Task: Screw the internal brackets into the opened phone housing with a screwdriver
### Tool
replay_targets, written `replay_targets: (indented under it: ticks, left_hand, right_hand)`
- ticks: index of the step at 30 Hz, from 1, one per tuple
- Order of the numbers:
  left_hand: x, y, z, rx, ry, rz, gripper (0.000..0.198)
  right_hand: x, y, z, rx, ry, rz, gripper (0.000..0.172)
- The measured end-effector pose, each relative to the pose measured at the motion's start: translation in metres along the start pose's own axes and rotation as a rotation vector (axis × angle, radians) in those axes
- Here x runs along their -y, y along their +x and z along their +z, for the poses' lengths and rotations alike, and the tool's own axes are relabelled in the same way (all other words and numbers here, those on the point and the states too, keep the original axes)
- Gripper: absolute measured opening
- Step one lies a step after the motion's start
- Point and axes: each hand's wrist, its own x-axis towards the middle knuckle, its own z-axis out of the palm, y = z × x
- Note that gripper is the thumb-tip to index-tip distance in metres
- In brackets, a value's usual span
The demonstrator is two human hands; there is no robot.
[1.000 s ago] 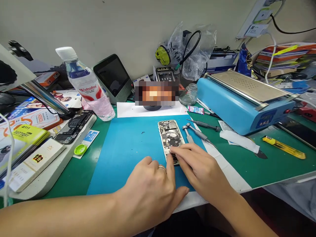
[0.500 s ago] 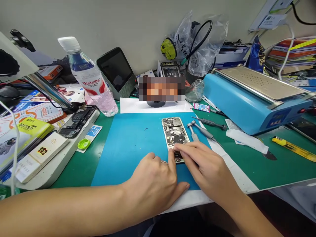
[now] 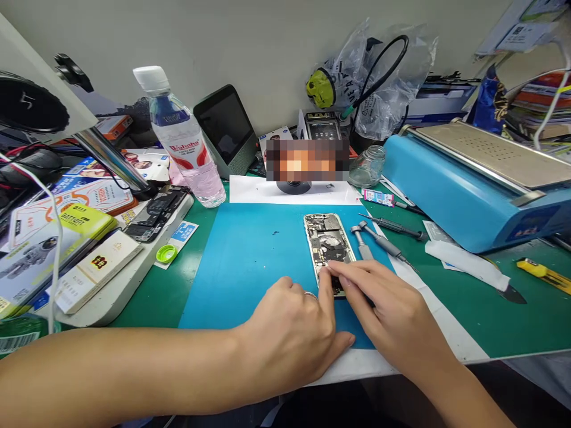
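An opened smartphone (image 3: 329, 238), its inner parts bare, lies on the blue mat (image 3: 241, 261). My left hand (image 3: 292, 333) reaches in from the left with its index finger stretched onto the phone's lower half. Its thumb sticks out to the right, while the other fingers are folded and nothing shows in them. From the right, my right hand (image 3: 390, 309) brings its fingertips together beside that index finger, over the phone's lower part. Whatever the right fingertips pinch is too small or hidden. Both hands cover part of the phone's bottom end.
Grey screwdrivers (image 3: 387, 242) lie right of the phone. Beyond them sit a blue heating machine (image 3: 439, 190), a wrapped blade (image 3: 468, 261) and a yellow cutter (image 3: 542, 274). A water bottle (image 3: 187, 148), a glass jar (image 3: 370, 166) and another opened phone (image 3: 159, 215) stand around the mat.
The whole view has shifted, so things sit a little farther right in the picture. Both hands keep nearly the same pose on the phone.
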Motion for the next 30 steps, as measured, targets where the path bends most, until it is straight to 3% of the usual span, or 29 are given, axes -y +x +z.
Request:
replay_targets:
  ticks: [4,12,19,23,30]
  left_hand:
    - [-0.002,-0.001,0.003,0.02,-0.003,-0.02,0.077]
    - [-0.004,-0.001,0.006,-0.008,-0.019,-0.018,0.075]
    - [-0.006,-0.004,0.01,0.002,0.003,-0.007,0.075]
    - [-0.005,-0.004,0.009,0.015,0.0,0.006,0.074]
    - [-0.005,-0.004,0.009,0.004,0.008,-0.002,0.071]
  right_hand:
    - [-0.002,0.0,0.001,-0.008,-0.003,-0.008,0.029]
    - [0.003,0.002,0.0,-0.012,0.006,0.017,0.027]
    - [-0.025,0.007,-0.048,-0.077,-0.127,0.338,0.015]
    - [-0.036,0.015,-0.065,0.037,-0.152,0.459,0.019]
    - [-0.025,0.037,-0.04,0.389,-0.116,0.629,0.021]
